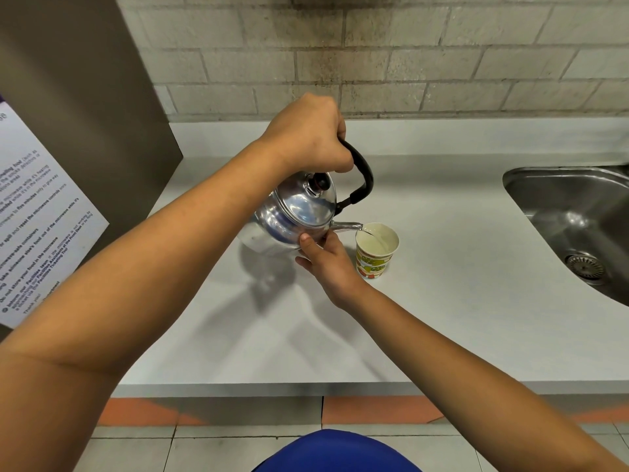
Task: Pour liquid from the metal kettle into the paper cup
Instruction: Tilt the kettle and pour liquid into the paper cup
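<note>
Head view: left hand (308, 137), grip closed on the black handle, tilts the metal kettle (289, 216) above the worktop (442, 301), spout toward 3 o'clock over the paper cup (376, 250); right hand (328, 258), fingers bracing the kettle body, is nearer the cup.

Hidden inside the closed left hand (308, 136): the top stretch of the black curved handle (362, 172) of the shiny metal kettle (292, 216), while the kettle's near lower side sits covered by the right hand (328, 258) pressed against it. Cut off at the right edge: the stainless steel sink (575, 216); cropped at the left edge: the white printed notice (37, 226), with small print mostly too blurred to read. Too faint to gauge: the liquid level inside the patterned paper cup (376, 250).
</note>
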A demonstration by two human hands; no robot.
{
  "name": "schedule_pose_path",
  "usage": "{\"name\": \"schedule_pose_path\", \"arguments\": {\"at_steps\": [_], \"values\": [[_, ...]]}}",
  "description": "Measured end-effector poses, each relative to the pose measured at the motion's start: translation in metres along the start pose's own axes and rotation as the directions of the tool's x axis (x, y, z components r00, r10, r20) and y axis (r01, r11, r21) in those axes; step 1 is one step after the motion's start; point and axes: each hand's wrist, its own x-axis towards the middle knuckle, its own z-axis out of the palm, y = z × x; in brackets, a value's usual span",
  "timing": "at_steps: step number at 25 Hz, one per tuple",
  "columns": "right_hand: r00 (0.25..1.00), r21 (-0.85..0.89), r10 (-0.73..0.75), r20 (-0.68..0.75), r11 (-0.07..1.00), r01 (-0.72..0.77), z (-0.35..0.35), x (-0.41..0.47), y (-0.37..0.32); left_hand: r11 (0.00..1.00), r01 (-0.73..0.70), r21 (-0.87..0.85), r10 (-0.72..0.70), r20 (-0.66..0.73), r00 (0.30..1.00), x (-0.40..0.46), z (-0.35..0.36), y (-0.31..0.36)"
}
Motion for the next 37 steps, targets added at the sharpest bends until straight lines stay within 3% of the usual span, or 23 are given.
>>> {"name": "schedule_pose_path", "arguments": {"at_steps": [26,37], "values": [[1.000,0.017,0.004,-0.001,1.000,-0.004,0.000,-0.002,-0.003,0.999,-0.033,0.023,0.034,-0.012,0.999,-0.001,0.001,0.003],[0.998,-0.155,-0.010,-0.070,0.988,-0.001,0.000,0.000,-0.001,0.947,0.150,-0.285,-0.162,-0.018,0.987,-0.009,-0.003,-0.043]]}}
